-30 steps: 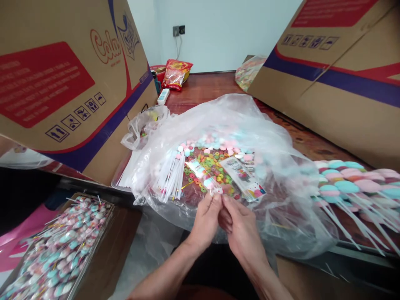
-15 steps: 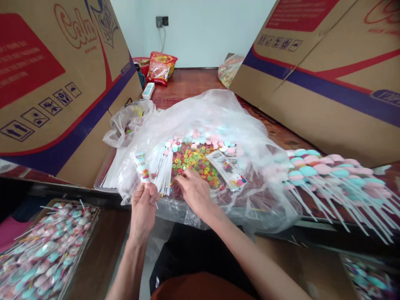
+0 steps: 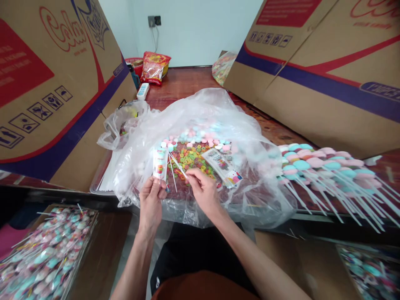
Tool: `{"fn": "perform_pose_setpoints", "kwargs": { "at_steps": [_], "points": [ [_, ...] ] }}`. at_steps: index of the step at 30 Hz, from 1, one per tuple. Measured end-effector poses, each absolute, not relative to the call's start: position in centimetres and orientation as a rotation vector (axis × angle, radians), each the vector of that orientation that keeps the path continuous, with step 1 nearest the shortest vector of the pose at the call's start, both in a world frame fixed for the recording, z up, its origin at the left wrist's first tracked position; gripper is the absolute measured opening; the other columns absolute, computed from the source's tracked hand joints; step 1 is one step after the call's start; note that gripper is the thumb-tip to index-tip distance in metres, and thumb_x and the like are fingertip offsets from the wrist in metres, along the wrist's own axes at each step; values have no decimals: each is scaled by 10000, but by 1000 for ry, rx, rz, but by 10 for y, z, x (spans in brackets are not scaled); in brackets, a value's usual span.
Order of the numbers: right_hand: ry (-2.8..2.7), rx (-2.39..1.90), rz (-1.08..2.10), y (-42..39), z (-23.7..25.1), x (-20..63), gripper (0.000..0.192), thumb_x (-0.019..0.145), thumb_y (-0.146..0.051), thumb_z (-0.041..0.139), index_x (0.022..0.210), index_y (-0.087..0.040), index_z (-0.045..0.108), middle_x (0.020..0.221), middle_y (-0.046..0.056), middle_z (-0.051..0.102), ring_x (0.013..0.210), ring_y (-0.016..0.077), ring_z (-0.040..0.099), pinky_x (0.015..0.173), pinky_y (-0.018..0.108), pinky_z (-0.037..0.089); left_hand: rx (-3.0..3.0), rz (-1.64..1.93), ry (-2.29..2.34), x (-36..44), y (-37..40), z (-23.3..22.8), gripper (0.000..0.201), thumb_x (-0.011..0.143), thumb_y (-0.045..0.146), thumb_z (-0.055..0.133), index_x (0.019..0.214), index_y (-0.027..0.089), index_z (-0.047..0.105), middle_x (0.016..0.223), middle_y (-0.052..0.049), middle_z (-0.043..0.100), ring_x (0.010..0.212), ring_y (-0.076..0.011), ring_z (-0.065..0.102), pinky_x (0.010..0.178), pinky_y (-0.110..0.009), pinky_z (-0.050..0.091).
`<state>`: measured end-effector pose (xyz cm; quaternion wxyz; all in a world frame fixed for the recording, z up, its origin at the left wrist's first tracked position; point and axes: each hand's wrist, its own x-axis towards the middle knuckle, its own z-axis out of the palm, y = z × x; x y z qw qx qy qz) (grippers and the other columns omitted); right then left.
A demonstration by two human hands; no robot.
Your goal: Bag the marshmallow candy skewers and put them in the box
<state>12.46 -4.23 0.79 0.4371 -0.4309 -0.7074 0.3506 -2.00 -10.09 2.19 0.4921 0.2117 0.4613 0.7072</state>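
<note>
My left hand [image 3: 152, 192] is closed around the lower end of a small printed plastic packet [image 3: 160, 163], which stands upright with colourful contents or print showing. Between the fingertips of my right hand [image 3: 204, 189] is the lower end of a thin white stick [image 3: 178, 163]. That stick slants up and left towards the packet's edge, near some pale marshmallow pieces. Another white stick lies beside it. Behind my right hand spread many coloured candy rings [image 3: 195, 155]. A stack of flat printed packets [image 3: 222, 167] lies to the right of the rings.
A clear plastic sheet [image 3: 200, 108] surrounds the loose candy. Marshmallow sticks [image 3: 331, 166] are piled on the table at right. Large cardboard boxes stand left [image 3: 59, 83] and right [image 3: 312, 71]. A box of wrapped candy sticks [image 3: 46, 250] sits low at left.
My left hand has brought the packet rightwards, in front of the white sticks. My right hand has shifted slightly right and now pinches a white stick.
</note>
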Motion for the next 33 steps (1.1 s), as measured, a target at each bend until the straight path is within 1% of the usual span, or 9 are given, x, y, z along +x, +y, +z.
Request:
{"fn": "perform_pose_setpoints", "kwargs": {
  "at_steps": [4, 6, 10, 12, 14, 16, 24, 28, 33],
  "points": [
    [-1593, -1189, 1094, -46, 16, 134, 118, 902, -257, 530, 836, -212, 616, 669, -18, 615, 557, 135, 546, 553, 239, 422, 567, 1642, 1159, -1, -93, 20, 263, 839, 359, 700, 745, 164, 551, 686, 34, 499, 523, -46, 301, 497, -199, 262],
    [-1604, -1181, 1224, -50, 21, 143, 117, 874, -241, 539, 816, -208, 635, 643, -25, 595, 522, 123, 514, 507, 226, 394, 606, 1644, 1222, 6, -91, 17, 232, 866, 369, 667, 800, 181, 548, 685, 42, 489, 537, -59, 332, 511, -202, 286],
    [-1691, -987, 1431, -62, 33, 160, 116, 824, -252, 634, 753, -197, 708, 733, 10, 660, 612, 126, 551, 551, 226, 420, 657, 1655, 1304, 13, -91, 12, 187, 893, 368, 627, 971, 238, 517, 689, 64, 496, 537, -76, 373, 519, -206, 308],
    [-1580, -1011, 1490, -66, 34, 164, 120, 812, -283, 664, 757, -194, 722, 641, -12, 617, 541, 109, 496, 504, 222, 382, 689, 1629, 1270, 18, -92, 11, 167, 904, 356, 605, 963, 243, 498, 688, 64, 497, 532, -77, 374, 521, -208, 312],
    [-1431, -1090, 1529, -67, 32, 165, 166, 818, -334, 670, 768, -186, 726, 507, -53, 500, 445, 86, 395, 437, 216, 301, 738, 1585, 1237, 26, -94, 10, 149, 913, 350, 589, 956, 240, 498, 700, 54, 503, 553, -85, 402, 542, -214, 341],
    [-1354, -1141, 1512, -66, 29, 167, 208, 799, -367, 693, 723, -175, 720, 460, -65, 442, 418, 79, 365, 408, 212, 258, 807, 1538, 1241, 36, -96, 10, 140, 915, 348, 583, 965, 235, 517, 737, 35, 523, 610, -102, 455, 585, -228, 388],
    [-1099, -1231, 1560, -61, 32, 181, 344, 586, -440, 876, 611, -168, 668, 476, -56, 500, 366, 55, 351, 345, 198, 231, 1052, 1343, 1251, 55, -101, 14, 126, 923, 318, 561, 1004, 229, 597, 846, -14, 619, 794, -173, 570, 751, -298, 464],
    [-1164, -1245, 1418, -63, 31, 180, 275, 654, -405, 826, 645, -177, 673, 487, -51, 510, 390, 66, 365, 357, 202, 261, 1102, 1394, 1250, 57, -98, 11, 175, 933, 357, 577, 1026, 215, 619, 901, -33, 644, 824, -175, 582, 785, -304, 463],
    [-1370, -1247, 1270, -69, 26, 174, 203, 810, -373, 677, 750, -179, 664, 635, -1, 605, 513, 109, 466, 451, 219, 381, 843, 1521, 1210, 65, -91, 6, 301, 896, 476, 630, 849, 179, 621, 714, 7, 579, 628, -110, 497, 621, -243, 415]
  ]
}}
